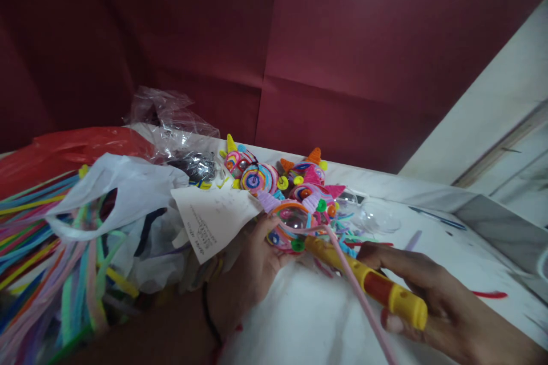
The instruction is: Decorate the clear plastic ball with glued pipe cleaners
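Observation:
In the head view my left hand (252,265) is closed around a round pipe-cleaner craft (295,218) with a clear dome in its middle, lilac ears and small coloured pieces on its rim. A pink pipe cleaner (351,276) runs from the craft's face down past the bottom edge. My right hand (432,291) grips a yellow glue gun (377,282) with a reddish-brown part, its front end at the craft's lower right edge. Whether the tip touches the craft I cannot tell. Part of the craft's left side is behind my left fingers.
Several finished-looking pipe-cleaner crafts (259,178) lie behind. Loose pipe cleaners (55,245), a white plastic bag (124,177), a red bag (85,142) and a printed paper (214,214) crowd the left. A pen (439,218) and clear plastic domes (379,217) lie right.

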`<state>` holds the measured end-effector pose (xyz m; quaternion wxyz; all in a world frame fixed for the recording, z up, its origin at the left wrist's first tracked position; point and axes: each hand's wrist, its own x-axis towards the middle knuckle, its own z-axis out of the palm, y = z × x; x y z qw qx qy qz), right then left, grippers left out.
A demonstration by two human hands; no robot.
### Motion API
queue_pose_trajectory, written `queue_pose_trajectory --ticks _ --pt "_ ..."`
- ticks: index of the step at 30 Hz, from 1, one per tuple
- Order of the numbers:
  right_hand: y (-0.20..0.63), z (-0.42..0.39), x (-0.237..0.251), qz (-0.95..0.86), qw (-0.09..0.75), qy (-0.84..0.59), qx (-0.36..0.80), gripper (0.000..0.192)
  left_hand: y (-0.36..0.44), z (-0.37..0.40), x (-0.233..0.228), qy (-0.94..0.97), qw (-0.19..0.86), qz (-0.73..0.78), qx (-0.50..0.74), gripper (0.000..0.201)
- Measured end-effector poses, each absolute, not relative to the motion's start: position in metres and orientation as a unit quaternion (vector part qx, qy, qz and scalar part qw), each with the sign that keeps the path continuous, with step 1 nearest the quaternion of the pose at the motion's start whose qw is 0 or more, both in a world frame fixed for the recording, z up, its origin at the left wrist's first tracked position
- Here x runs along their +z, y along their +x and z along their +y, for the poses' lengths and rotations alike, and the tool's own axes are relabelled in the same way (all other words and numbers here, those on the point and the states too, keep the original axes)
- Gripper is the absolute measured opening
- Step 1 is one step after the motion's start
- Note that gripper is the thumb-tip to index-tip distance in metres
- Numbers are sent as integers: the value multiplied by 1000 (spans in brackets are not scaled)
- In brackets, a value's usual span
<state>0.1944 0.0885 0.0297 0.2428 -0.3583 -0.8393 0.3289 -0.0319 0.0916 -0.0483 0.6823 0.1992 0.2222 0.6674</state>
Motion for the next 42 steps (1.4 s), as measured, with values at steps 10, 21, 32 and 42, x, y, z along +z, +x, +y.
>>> queue_pose_trajectory --ticks 10,21,32,42 --pt "191 85 28 -832 259 -374 319 31 -31 87 -39 178 675 246 672 47" --pt "188 86 33 -845 246 -362 307 28 -29 88 -43 179 671 260 672 42" --pt "192 82 27 -811 263 -389 348 36 -29 87 -43 188 678 221 675 41" --pt "195 84 30 -812 277 -380 345 33 -30 87 -40 167 683 223 675 41"
